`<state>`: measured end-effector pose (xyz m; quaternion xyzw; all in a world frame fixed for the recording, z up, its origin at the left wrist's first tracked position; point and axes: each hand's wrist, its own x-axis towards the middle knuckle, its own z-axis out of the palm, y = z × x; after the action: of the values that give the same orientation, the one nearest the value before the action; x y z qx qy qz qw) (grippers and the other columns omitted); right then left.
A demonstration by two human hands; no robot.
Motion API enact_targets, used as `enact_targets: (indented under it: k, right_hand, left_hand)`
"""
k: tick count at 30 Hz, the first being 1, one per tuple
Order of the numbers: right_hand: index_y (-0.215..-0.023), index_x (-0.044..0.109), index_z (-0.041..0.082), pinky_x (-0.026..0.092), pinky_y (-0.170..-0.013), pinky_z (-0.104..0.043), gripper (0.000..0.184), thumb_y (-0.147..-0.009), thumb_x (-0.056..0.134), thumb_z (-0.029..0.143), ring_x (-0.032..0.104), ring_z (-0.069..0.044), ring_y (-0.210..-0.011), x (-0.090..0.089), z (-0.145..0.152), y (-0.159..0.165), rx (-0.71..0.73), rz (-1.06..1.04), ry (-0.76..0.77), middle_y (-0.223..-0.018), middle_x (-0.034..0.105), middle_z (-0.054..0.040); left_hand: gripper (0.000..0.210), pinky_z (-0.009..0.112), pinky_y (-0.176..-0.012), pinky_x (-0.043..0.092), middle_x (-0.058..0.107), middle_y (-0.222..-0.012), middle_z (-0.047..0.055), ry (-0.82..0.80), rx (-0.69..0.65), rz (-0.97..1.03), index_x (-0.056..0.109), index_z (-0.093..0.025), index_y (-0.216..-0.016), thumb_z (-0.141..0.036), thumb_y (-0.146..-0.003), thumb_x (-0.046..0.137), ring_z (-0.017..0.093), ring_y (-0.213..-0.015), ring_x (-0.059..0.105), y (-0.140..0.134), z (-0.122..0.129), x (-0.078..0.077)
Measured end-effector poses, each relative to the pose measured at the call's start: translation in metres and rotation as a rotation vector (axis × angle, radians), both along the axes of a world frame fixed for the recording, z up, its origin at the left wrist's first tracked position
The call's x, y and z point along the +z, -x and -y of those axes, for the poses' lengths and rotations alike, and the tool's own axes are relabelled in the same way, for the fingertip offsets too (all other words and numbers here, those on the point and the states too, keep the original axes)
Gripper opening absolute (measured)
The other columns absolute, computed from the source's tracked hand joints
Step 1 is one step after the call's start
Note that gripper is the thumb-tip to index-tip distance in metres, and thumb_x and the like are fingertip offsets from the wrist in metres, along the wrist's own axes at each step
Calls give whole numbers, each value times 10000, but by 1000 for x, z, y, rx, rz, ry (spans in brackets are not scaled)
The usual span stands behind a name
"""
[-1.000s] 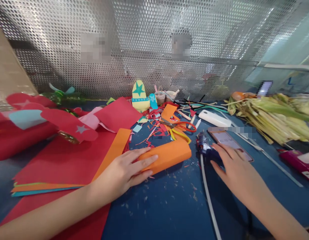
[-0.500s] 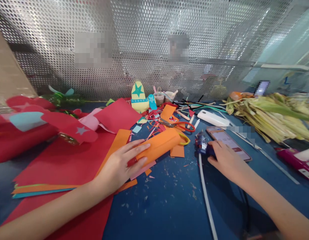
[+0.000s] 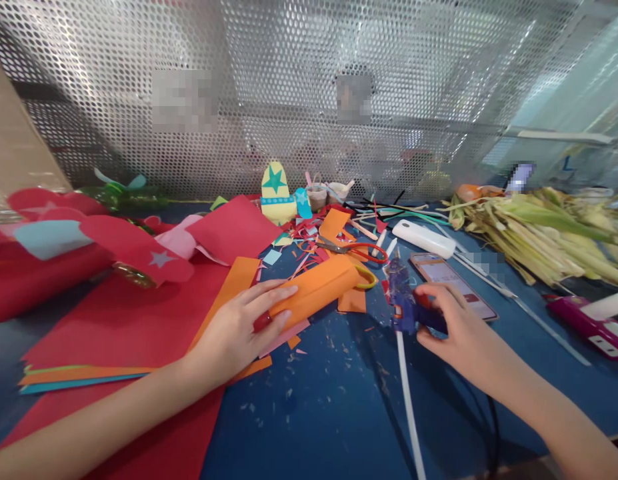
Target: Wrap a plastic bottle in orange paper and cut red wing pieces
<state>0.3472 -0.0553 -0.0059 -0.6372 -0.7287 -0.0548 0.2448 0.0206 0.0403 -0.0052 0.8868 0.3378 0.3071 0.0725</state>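
Orange paper, rolled into a tube, sits in my left hand above the middle of the blue table; something red shows at its near end. Those fingers bend over that end, thumb beneath, gripping it loosely. I judge the tube light and fairly stiff along its length, but easily crushed across, so a gentle hold round the near end suits it.

On my right, a blue glue gun points away from me, a long white glue stick trailing from its back. My right hand has its fingers curled around the handle. It should be heavier and rigid, best kept by that handle and clear of the nozzle.

Counting: one tube, one glue gun, one phone just beyond my right knuckles, one white oblong casing, one pair of red-handled scissors, one yellow loop partly behind the tube, two small cups at the back. The paper scraps are too many and too jumbled to count.
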Motion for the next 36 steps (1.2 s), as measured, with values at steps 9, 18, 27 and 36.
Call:
enact_targets:
  k: [9,18,27,36]
  right_hand:
    - [-1075,425,233,542,-806,-362,298,-794,507,177,619,-231,-898,0,2,9,58,-86,-38,-1056,532,-106]
    - [-1060,415,233,556,-754,-322,311,-786,505,118,601,-204,-863,7,3,17,138,-69,-97,-1052,506,-92]
    - [-1064,420,221,561,-768,-343,274,-813,500,146,614,-219,-888,4,-3,18,107,-17,-133,-1048,513,-102]
    - [-1141,480,209,517,-910,-444,276,-866,476,190,611,-260,-1063,-17,-16,-19,127,67,165,-1150,551,-116]
  left_hand:
    - [318,350,-915,553,654,-1221,92,-7,14,-39,640,-207,-1159,-329,-947,438,210,-1056,668,0,4,4]
    - [328,334,-914,547,636,-1244,100,-73,-14,-90,628,-199,-1187,-279,-972,393,201,-1086,651,1,7,2]
    - [338,354,-904,553,638,-1259,94,-120,-29,-149,632,-215,-1192,-284,-974,383,212,-1097,646,-1,8,3]
    - [341,344,-907,554,643,-1252,96,-117,-30,-136,637,-207,-1182,-290,-972,382,210,-1088,652,-2,6,3]
